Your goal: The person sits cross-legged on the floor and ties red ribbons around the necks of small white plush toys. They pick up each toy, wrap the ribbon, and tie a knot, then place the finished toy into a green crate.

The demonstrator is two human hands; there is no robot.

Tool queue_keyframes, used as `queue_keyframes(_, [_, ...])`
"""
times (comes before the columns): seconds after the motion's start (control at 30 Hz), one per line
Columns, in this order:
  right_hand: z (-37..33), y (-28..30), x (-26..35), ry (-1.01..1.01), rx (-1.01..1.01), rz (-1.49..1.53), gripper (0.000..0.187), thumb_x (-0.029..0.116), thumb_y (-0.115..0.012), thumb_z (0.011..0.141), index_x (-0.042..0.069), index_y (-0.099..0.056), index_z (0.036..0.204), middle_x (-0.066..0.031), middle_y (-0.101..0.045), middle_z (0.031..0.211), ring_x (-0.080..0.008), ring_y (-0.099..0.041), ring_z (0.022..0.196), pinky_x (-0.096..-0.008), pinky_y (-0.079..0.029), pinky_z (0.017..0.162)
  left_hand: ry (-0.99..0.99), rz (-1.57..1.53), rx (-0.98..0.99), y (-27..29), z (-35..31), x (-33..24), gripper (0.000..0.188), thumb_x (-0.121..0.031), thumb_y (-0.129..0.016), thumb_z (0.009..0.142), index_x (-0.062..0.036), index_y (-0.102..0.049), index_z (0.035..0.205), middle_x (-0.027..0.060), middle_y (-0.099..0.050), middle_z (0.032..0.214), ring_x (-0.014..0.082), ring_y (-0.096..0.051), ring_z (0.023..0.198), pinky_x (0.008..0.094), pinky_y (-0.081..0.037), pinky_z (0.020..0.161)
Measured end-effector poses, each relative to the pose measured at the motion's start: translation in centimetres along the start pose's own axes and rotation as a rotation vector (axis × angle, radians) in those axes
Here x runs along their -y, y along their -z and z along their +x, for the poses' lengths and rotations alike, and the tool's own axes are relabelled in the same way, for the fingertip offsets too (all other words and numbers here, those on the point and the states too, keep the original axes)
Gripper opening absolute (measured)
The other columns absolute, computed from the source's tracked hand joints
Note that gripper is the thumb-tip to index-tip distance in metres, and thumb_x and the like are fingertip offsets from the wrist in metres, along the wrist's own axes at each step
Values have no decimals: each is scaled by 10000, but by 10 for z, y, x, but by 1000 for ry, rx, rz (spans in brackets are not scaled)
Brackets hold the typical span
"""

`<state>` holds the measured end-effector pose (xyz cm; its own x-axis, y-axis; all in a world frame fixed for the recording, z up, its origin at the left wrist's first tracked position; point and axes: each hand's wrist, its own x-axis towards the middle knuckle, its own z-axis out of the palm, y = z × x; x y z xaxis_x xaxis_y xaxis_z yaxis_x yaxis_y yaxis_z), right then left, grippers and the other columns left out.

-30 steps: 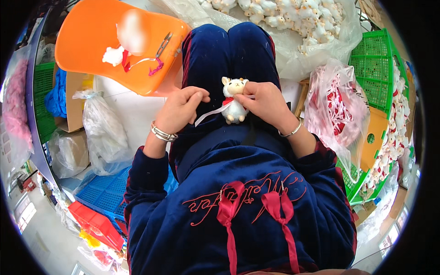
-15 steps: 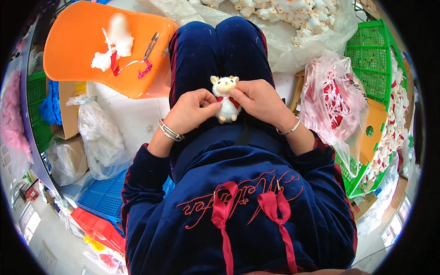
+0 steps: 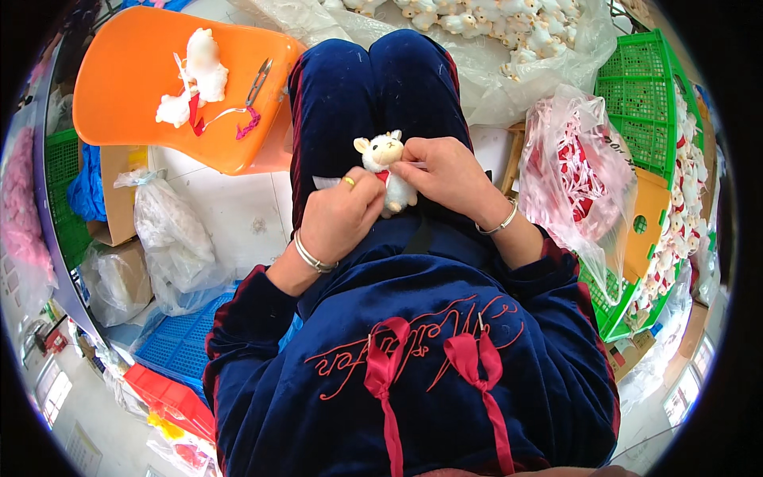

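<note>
A small white plush animal (image 3: pixel 393 189) with a cream face and upright ears rests on my lap, belly up. A red cloth bib (image 3: pixel 383 175) lies at its neck, partly hidden by my fingers. My left hand (image 3: pixel 343 216), a yellow band on one finger, is closed beside the toy's body; a white ribbon (image 3: pixel 324 182) sticks out of its grip to the left. My right hand (image 3: pixel 451 171) is closed at the toy's neck on the other side, pinching a short bit of white ribbon between thumb and fingers.
On an orange stool (image 3: pixel 127 87) at left lie white plush pieces (image 3: pixel 208 67), thread snips (image 3: pixel 259 81) and a red bib. At right stand a clear bag (image 3: pixel 576 159) of red-and-white bibs and a green crate (image 3: pixel 636 95). Many white plush toys (image 3: pixel 509 28) lie on plastic ahead.
My left hand has moved left and turned, its back now upward, with the white ribbon drawn out. The toy has tilted slightly; my right hand remains at its neck.
</note>
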<state>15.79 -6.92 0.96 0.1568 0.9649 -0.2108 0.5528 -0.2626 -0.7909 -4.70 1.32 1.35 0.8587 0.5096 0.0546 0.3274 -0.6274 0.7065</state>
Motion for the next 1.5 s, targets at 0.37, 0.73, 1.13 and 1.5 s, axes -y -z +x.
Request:
queue_keyframes(0.37, [3,-1,7,-55,47,-39,294,337,-690,898,48,-737,872,-160,-725,807,-356,-709,761,-455,-551,684,709,-677,269,49,21,18,315,-289,-598,1033,-29,-687,880,27,-749,823,37,-507,459,201,-390,423])
queue_keyframes(0.73, [-2,-4,4,-44,30,8,251,267,-668,911,18,-676,880,-186,-702,800,-371,-695,742,-446,-533,660,293,-29,36,4,16,-9,146,-162,-742,863,-34,-676,889,102,-694,753,228,-684,662,332,-525,612])
queue_keyframes(1.13, [-3,0,1,4,20,79,207,203,-656,914,-3,-667,937,-210,-698,826,-397,-692,773,-452,-535,686,251,163,145,23,20,-20,134,-175,-718,878,-66,-641,867,112,-678,768,305,-681,702,401,-519,616])
queue_keyframes(1.5, [-9,-10,0,-6,-54,204,174,202,-703,921,39,-649,949,-186,-711,871,-393,-703,821,-442,-544,695,12,-56,-30,11,37,-13,107,-96,-719,899,-47,-699,992,131,-689,822,278,-695,734,343,-542,675])
